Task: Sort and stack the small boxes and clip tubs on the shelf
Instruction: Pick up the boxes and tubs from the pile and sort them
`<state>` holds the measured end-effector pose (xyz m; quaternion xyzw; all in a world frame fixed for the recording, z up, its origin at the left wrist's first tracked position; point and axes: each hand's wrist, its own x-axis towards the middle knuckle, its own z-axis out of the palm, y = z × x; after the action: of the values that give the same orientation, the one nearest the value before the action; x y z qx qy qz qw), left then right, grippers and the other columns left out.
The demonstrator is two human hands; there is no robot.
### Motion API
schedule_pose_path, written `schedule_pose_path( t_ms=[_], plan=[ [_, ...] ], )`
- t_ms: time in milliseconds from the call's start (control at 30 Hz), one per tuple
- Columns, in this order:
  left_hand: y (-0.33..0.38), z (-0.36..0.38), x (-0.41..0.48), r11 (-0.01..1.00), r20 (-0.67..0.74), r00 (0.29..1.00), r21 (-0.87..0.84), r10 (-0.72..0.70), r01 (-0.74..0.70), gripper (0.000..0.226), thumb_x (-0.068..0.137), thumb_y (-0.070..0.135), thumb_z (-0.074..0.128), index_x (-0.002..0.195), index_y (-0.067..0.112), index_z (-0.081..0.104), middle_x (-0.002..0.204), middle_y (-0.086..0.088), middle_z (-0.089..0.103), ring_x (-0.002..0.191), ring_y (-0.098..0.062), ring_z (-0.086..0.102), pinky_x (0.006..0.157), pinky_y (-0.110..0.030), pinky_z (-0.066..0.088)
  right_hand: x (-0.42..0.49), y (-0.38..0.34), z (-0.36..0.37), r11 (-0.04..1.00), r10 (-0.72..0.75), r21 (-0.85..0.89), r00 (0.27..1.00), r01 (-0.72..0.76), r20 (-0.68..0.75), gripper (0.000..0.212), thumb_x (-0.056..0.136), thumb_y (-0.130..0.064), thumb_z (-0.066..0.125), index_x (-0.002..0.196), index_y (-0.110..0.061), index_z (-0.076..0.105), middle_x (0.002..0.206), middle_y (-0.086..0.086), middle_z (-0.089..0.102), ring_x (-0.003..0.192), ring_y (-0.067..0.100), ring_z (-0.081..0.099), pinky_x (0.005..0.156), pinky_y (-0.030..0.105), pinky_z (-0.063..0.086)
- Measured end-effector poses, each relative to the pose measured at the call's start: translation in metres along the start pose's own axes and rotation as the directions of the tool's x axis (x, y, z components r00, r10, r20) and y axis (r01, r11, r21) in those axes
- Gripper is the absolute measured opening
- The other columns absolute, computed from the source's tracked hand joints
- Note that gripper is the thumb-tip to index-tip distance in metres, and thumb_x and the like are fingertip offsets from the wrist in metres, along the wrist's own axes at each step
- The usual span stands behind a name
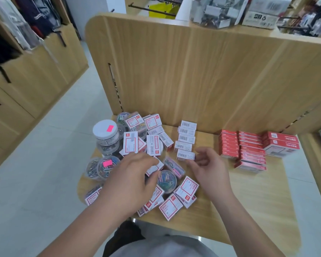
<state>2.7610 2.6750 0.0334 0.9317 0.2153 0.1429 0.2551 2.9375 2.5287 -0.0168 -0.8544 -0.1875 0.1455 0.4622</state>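
Evidently sorting by kind: the left hand (132, 175) pinches a small white box (154, 167) from the jumbled pile (137, 138) at the shelf's (248, 197) left edge. The right hand (206, 167), loosely curled and empty, hovers beside the barcode-up row (186, 140) mid-shelf, probably to receive it.

The left hand (132, 177) covers much of one small box (153, 168) beneath it.

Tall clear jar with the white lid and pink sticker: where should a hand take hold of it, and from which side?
Probably grip the tall jar by its white lid, from above. It stands upright at the pile's left edge; small boxes crowd its right side and clip tubs sit in front, but the round lid stands clear above them.
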Motion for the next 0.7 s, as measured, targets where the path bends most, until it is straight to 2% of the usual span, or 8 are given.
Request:
schedule_pose_path(
  t_ms=[67,200,233,333,433,500,567,700],
  plan=[
    [0.003,0.003,0.014,0.998,0.058,0.997,0.032,0.049,-0.051,0.019,0.09,0.029,0.065,0.107,0.025,0.072,0.102,0.01,0.068,0.099,-0.016,0.058,0.083,-0.037,0.052,0.0,-0.003,0.0,0.999,0.02,0.027,1.0,-0.02,0.004,0.035,0.076,-0.025,0.089,0.092,-0.039,0.06,0.079,-0.01,0.068,0.071,-0.002,0.063,0.063,0.016,0.048],
    [0.017,0.024,0.059,0.977,0.225,0.968,0.152,0.114,-0.15,0.01,0.092,0.026,0.053,0.093,0.022,0.062,0.096,0.004,0.064,0.097,-0.023,0.052,0.081,-0.041,0.049,0.0,-0.004,-0.004,0.999,0.017,0.026,0.999,-0.019,0.045,0.034,0.082,-0.019,0.084,0.1,-0.037,0.062,0.087,-0.015,0.07,0.066,-0.008,0.064,0.058,0.009,0.046],
    [0.019,0.03,0.068,0.974,0.249,0.963,0.173,0.102,-0.148,0.007,0.092,0.025,0.054,0.087,0.021,0.057,0.094,0.002,0.064,0.096,-0.025,0.053,0.078,-0.04,0.048,-0.001,-0.005,-0.005,1.0,0.009,0.022,0.998,-0.01,0.062,0.034,0.083,-0.018,0.082,0.105,-0.036,0.062,0.085,-0.018,0.07,0.065,-0.009,0.064,0.058,0.008,0.046],
    [0.021,0.044,0.087,0.983,0.237,0.97,0.158,0.055,-0.094,0.019,0.089,0.031,0.06,0.077,0.026,0.047,0.086,-0.002,0.064,0.091,-0.029,0.058,0.068,-0.038,0.048,0.0,-0.005,-0.008,0.998,-0.054,0.02,0.989,0.052,0.139,0.043,0.088,-0.014,0.076,0.124,-0.035,0.063,0.069,-0.022,0.069,0.066,-0.006,0.067,0.059,0.008,0.047],
    [0.02,0.051,0.096,0.993,0.213,0.976,0.119,-0.038,0.013,0.019,0.084,0.037,0.063,0.075,0.027,0.05,0.079,0.0,0.066,0.082,-0.029,0.06,0.066,-0.036,0.052,0.005,-0.004,-0.012,0.992,-0.117,-0.015,0.973,0.122,0.198,0.055,0.093,-0.011,0.068,0.127,-0.051,0.054,0.07,-0.021,0.07,0.069,0.003,0.066,0.059,0.009,0.046],
    [0.019,0.053,0.098,0.994,0.227,0.972,0.095,-0.065,0.045,0.019,0.084,0.036,0.063,0.071,0.026,0.053,0.075,0.0,0.066,0.079,-0.028,0.061,0.067,-0.036,0.053,0.008,-0.003,-0.013,0.988,-0.127,-0.054,0.966,0.142,0.226,0.056,0.094,-0.013,0.065,0.122,-0.06,0.052,0.07,-0.007,0.07,0.066,0.012,0.064,0.057,0.015,0.046],
    [0.017,0.054,0.097,0.997,0.237,0.97,0.066,-0.061,0.047,0.012,0.083,0.031,0.065,0.076,0.021,0.062,0.073,0.002,0.066,0.078,-0.026,0.062,0.068,-0.038,0.055,0.009,-0.002,-0.012,0.988,-0.125,-0.063,0.963,0.144,0.239,0.051,0.095,-0.013,0.062,0.114,-0.06,0.059,0.07,-0.004,0.07,0.064,0.015,0.062,0.059,0.023,0.049],
    [0.019,0.051,0.094,0.998,0.233,0.971,0.039,-0.054,0.046,0.011,0.087,0.029,0.067,0.096,0.024,0.073,0.073,0.008,0.063,0.082,-0.023,0.065,0.071,-0.036,0.054,0.007,0.002,-0.009,0.988,-0.115,-0.074,0.97,0.134,0.216,0.031,0.095,-0.012,0.06,0.114,-0.036,0.064,0.085,-0.007,0.076,0.078,0.018,0.069,0.076,0.04,0.058]
  ],
)
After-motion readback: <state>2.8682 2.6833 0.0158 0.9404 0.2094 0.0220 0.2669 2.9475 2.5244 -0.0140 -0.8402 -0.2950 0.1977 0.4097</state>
